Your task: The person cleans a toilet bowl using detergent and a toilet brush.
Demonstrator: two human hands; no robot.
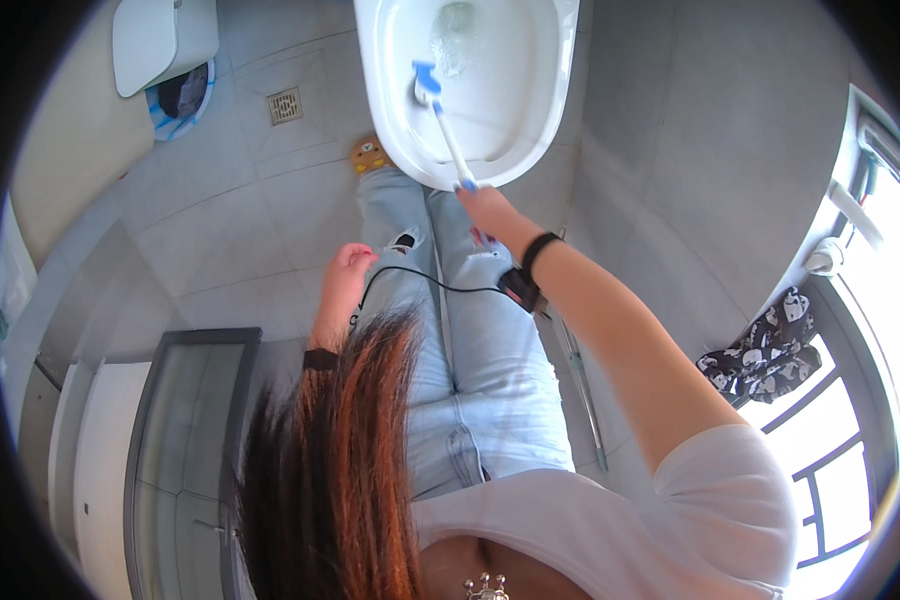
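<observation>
My right hand (487,210) grips the handle end of a blue-and-white toilet brush (450,142), just over the front rim of a white toilet bowl (547,135). The brush head rests against or hovers near the bowl's inner left side; whether it touches cannot be told. Water shows at the bowl's far end. My left hand (351,262) is held over the left knee of the jeans, fingers curled loosely, with no object visible in it. A black cable (442,285) runs between the wrists, across the legs, to a small dark device (519,289) at the right wrist.
A floor drain (284,106) and a lined waste bin (181,97) lie left of the toilet. A pole (581,382) lies or leans by the right wall. Patterned dark cloth (765,352) hangs by the window. A glazed door (187,450) is at lower left.
</observation>
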